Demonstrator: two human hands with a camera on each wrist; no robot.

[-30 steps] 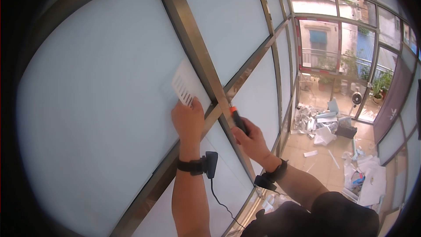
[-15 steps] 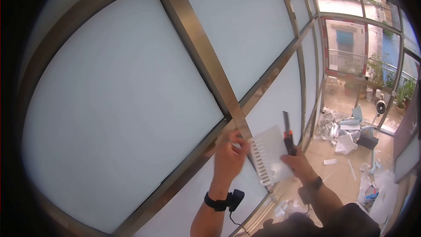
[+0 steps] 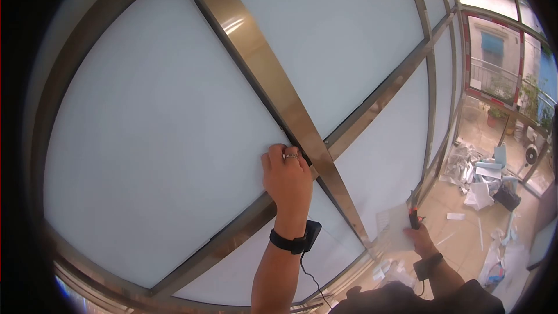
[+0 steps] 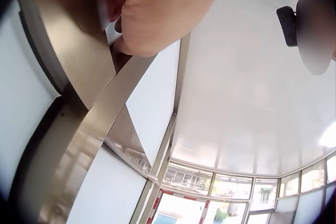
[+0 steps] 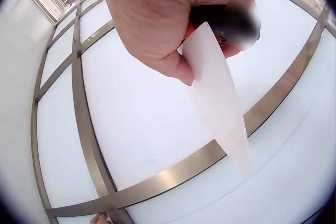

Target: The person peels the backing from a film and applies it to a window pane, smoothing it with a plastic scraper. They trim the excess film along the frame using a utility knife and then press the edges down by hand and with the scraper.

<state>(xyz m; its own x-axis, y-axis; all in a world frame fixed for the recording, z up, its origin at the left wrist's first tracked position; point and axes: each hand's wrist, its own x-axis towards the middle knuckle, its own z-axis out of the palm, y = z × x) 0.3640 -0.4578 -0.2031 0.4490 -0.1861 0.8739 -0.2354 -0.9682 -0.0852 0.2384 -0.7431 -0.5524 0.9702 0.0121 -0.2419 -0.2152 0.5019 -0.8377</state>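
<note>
White card (image 5: 212,85) in right fingers (image 5: 170,64), beside cutter (image 3: 414,219)

Left hand (image 3: 288,180) raised, fingers (image 3: 276,153) bent, forearm (image 3: 275,279) near upright, right hand (image 3: 424,240) lower, well apart, gripping

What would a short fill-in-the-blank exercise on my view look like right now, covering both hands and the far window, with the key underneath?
1. The knife hand, which also holds a pale card, is the person's ____ one.
2. The ringed hand is the person's ____ one.
3. The wrist strap below the ringed hand is coloured ____.
4. The bright patches on the border of the far window are ____.

Missing words: right; left; black; red.
</note>
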